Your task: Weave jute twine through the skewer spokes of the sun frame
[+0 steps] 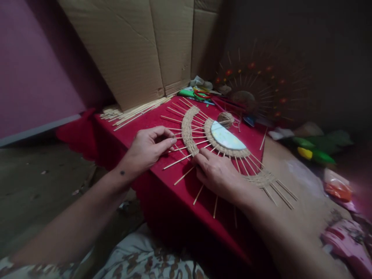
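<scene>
A half-round fan of thin sticks woven with twine point(188, 133) lies on the red cloth, with a pale blue half-disc point(226, 136) at its centre. Its outer woven band runs down the left side and shows again at the lower right. My left hand point(151, 147), beside the left stick ends, is closed in a pinch on a thin strand of twine point(182, 152) that slants down to the band. Over the band's lower part, my right hand point(216, 174) curls its fingers around the weave and sticks; its fingertips are partly hidden. A ball of twine point(226, 119) sits behind the half-disc.
Loose sticks point(130, 113) lie at the table's back left, below a cardboard sheet point(124, 46). Red-handled scissors point(202, 94) rest at the back. A finished-looking stick fan with red flowers point(252, 66) leans behind. A pink tool point(343, 242) lies at the lower right.
</scene>
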### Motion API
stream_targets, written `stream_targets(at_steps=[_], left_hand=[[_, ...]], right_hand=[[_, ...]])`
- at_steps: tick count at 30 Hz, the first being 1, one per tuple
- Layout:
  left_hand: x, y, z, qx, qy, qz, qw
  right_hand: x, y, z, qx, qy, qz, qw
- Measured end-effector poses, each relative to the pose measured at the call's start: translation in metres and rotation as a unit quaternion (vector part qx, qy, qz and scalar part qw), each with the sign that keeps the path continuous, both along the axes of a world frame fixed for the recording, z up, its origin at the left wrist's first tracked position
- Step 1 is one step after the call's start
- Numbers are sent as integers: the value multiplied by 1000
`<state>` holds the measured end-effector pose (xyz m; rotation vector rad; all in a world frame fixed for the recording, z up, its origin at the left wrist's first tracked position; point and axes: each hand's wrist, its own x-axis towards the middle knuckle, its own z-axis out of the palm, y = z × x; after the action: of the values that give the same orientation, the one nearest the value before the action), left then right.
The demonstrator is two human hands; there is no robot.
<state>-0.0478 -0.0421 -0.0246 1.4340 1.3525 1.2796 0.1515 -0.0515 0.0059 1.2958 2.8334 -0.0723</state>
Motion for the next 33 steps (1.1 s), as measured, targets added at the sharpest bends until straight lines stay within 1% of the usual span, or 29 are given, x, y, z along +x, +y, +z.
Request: stream_targets(at_steps=[3,5,10,13,15,19,23,26,29,33], left_hand=[[-6,-14,2,30,92,12,995],[-10,-25,4,42,142,5,989],[-20,-48,7,66,182,-57,979],[-23,-54,6,83,225,-83,967],[-23,-56,4,89,257,-89,958],[-21,-58,-1,103,303,-69,945],[-18,-54,-2,133,354,-21,925],[-19,-45,0,157,376,-6,913],[-21,-26,4,169,380,-4,909],[-17,7,7,154,382,-32,911]], right_hand=[[0,-1,2,1,-3,3,1000],[1,-1,2,-3,1,-3,1000],[2,0,-4,13,12,-5,1000],[2,0,-7,16,12,-5,1000],[2,0,-7,15,8,-10,1000],[1,-1,-6,17,12,-10,1000],[2,-1,-8,23,24,-11,999],[3,1,-11,25,38,-7,999],[4,2,-13,28,58,-1,998],[6,1,-14,19,104,0,994]])
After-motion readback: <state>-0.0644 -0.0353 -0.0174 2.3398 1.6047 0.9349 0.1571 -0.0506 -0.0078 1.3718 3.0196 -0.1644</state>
